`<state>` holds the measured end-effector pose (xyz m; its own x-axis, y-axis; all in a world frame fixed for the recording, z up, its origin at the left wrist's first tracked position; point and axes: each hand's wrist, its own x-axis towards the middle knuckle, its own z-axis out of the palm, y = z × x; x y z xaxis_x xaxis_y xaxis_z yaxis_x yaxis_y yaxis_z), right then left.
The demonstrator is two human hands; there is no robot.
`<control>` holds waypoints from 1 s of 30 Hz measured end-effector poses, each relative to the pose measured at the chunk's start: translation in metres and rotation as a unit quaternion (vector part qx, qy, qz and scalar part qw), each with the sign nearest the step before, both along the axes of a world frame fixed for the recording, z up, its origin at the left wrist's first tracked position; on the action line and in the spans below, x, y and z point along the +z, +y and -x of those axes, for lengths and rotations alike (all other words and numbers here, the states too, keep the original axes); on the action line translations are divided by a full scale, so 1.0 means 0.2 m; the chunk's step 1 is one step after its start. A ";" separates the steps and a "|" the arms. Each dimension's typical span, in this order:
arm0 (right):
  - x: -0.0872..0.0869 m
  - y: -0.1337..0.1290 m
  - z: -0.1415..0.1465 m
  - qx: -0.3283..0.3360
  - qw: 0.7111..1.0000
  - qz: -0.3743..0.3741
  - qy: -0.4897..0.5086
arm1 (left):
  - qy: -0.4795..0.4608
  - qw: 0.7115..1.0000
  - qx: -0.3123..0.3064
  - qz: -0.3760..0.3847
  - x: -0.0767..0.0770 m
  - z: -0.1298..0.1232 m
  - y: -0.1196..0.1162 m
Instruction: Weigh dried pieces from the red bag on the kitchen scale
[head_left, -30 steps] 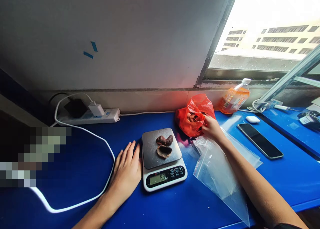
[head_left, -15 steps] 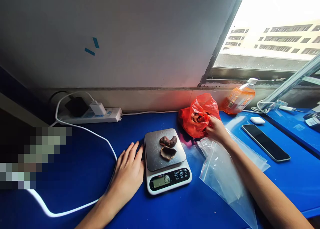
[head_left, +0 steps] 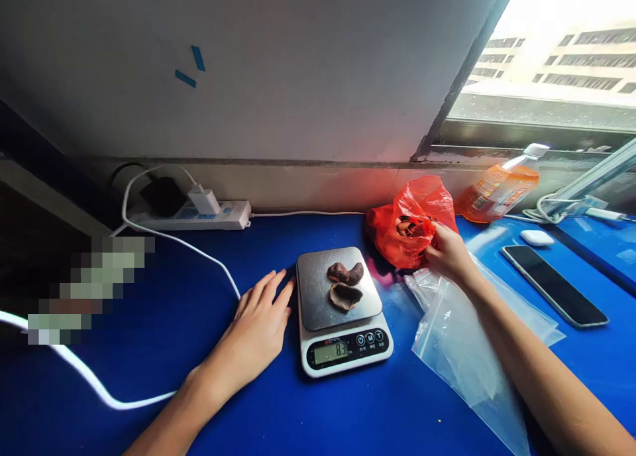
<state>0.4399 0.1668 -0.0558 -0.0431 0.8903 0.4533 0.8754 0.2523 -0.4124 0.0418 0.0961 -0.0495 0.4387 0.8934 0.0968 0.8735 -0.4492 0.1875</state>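
Note:
My right hand pinches the edge of a red plastic bag, holding its mouth open. Inside the bag show brown dried pieces that look like peel. A white kitchen scale with a steel plate stands left of the bag, its display reading about 8.3. Two curled dark brown pieces, one bent over and one hollow side up, lie on the plate. My left hand rests on the blue table just left of the scale, fingers stretched out and holding nothing.
Clear zip bags lie under my right forearm. Farther right are a phone, a white earbud case and an orange drink bottle. A power strip sits by the wall, with a white cable looping across the left side.
The view has shifted, so the scale, bag and table items appear farther right and slightly higher. Both hands keep nearly the same places relative to the scale and bag.

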 end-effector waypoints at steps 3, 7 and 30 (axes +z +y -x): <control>0.01 -0.01 0.00 -0.003 1.000 -0.004 -0.002 | -0.012 0.999 0.013 0.039 0.02 0.00 0.02; 0.03 -0.03 0.01 -0.019 1.000 -0.012 -0.010 | -0.016 0.998 0.060 0.031 0.00 -0.02 0.04; -0.01 0.00 0.02 -0.021 0.999 -0.035 -0.036 | 0.032 0.994 0.069 -0.074 -0.07 -0.05 0.00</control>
<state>0.4358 0.1660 -0.0568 -0.0419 0.8582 0.5116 0.9128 0.2411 -0.3297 0.0512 0.0965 -0.0641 0.3229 0.9233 0.2081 0.9365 -0.3435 0.0709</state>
